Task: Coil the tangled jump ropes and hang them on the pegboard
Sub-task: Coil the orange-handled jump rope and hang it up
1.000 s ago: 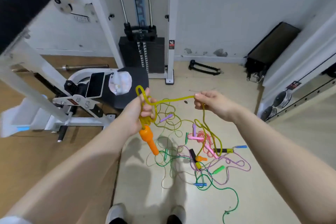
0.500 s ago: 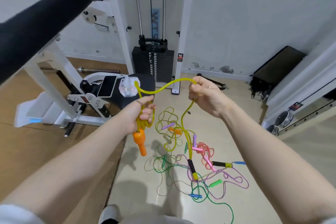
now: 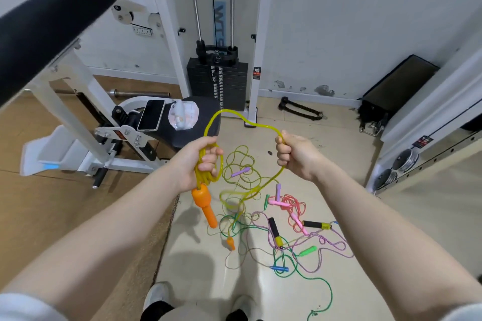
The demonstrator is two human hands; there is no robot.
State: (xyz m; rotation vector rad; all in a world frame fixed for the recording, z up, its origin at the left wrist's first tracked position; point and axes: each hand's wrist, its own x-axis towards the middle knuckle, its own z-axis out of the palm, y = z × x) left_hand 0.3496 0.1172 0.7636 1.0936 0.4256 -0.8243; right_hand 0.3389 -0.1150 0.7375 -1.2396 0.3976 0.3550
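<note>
The person stands over a pale floor [image 3: 365, 216] and holds a yellow jump rope [image 3: 240, 116] between both hands. The left hand [image 3: 198, 161] has its fingers [image 3: 208, 157] closed around several gathered loops of the rope, and an orange handle [image 3: 204, 203] hangs straight down from below that fist. From the top of the left hand the rope rises in an arch and comes down into the right hand [image 3: 294, 154], whose fingers are curled shut on the cord. Below the right hand the rope drops in a slack line toward the floor and runs into the tangled pile of ropes [image 3: 281, 227] lying there, ahead of the person's shoes [image 3: 159, 297]. That pile holds green, pink, purple and red cords with a black-and-yellow handle [image 3: 275, 232], a green handle [image 3: 307, 251], a blue handle [image 3: 279, 268] and a second, smaller orange handle [image 3: 230, 243]. Beyond the hands stands a white weight machine [image 3: 219, 81] with a black plate stack, and a phone [image 3: 151, 115] rests on its dark seat to the left.
</note>
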